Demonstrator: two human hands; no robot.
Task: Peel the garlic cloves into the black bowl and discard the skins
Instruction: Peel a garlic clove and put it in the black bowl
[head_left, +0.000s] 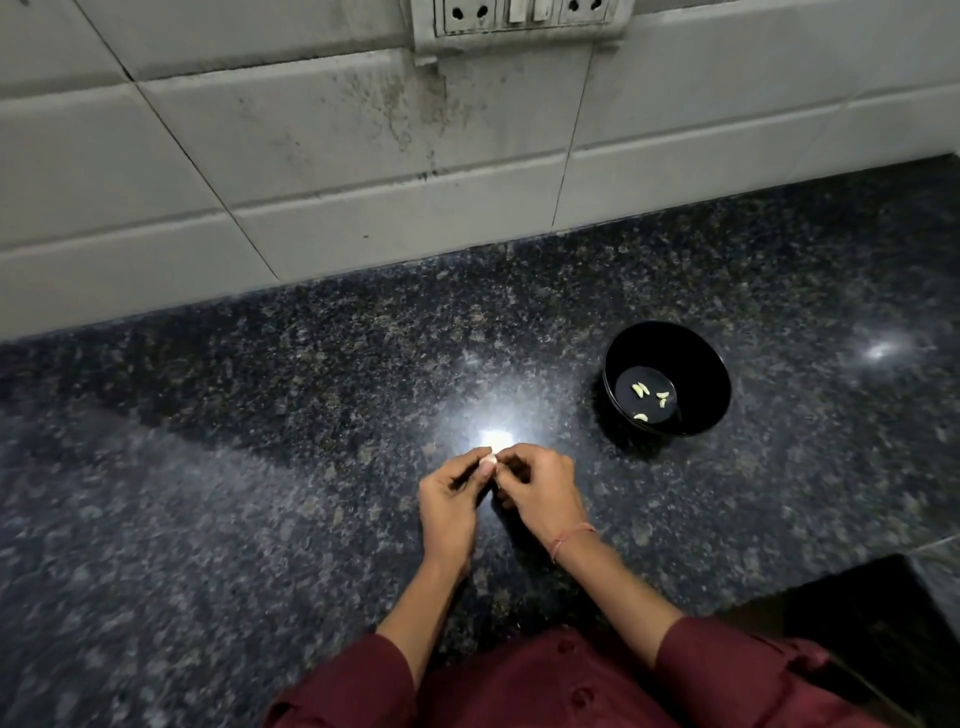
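1. Both hands meet low in the middle, just above the dark speckled counter (260, 415), right by a bright glare spot.
2. Left grip (449, 499): thumb and fingertips curled in, pinching one pale garlic clove (488, 460).
3. Right grip (540, 493): fingers curled too, tips nipping the same clove from the other side.
4. The black bowl (711, 395) sits on the counter off to the right and further back, well apart from the hands, with a few peeled cloves (641, 389) lying in the bottom.
5. There's a reddish thread (569, 538) on the right wrist.
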